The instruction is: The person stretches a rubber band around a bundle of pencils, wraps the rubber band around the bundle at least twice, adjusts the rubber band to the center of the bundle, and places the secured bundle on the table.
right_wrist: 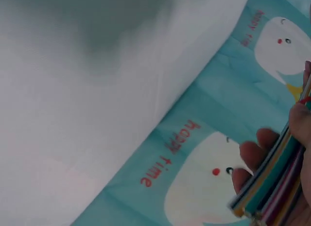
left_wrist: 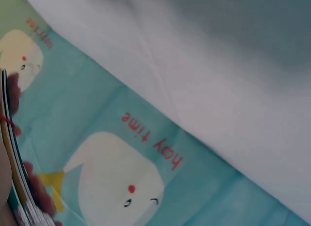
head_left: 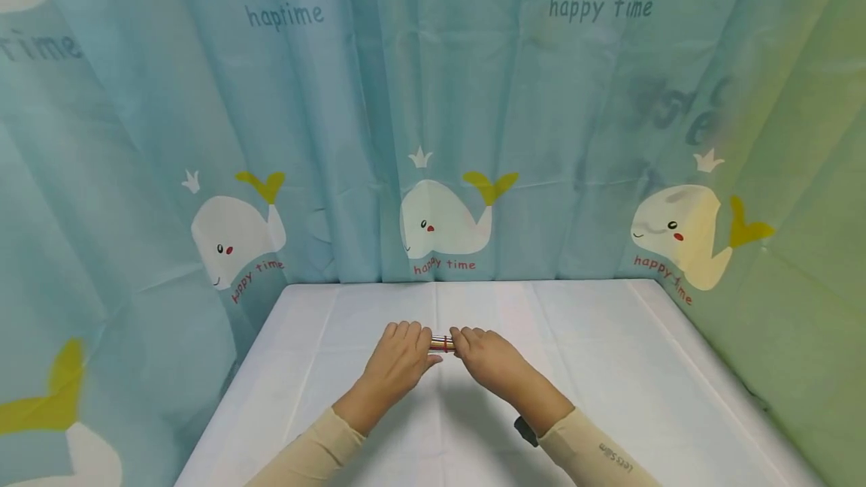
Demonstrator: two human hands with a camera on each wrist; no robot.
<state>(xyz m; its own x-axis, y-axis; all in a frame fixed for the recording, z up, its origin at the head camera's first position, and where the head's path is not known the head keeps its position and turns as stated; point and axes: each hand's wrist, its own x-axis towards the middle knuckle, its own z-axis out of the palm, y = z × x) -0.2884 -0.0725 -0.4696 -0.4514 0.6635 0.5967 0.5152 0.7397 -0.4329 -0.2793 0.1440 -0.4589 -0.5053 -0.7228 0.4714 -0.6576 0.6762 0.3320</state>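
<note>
Both hands hold a bundle of coloured pencils level above the white table, one hand at each end. A red band circles the bundle in the gap between them. My left hand grips the left end, its thumb reaching along the near side. On the other end, my right hand has its fingers curled round the pencils. The right wrist view shows the bundle in several colours, lying between fingers and palm. At the edge of the left wrist view, the pencils are partly cut off.
The white-covered table spreads under the hands. Behind it and along both sides hangs a blue-green curtain printed with whales. A small dark object shows by the right sleeve's cuff.
</note>
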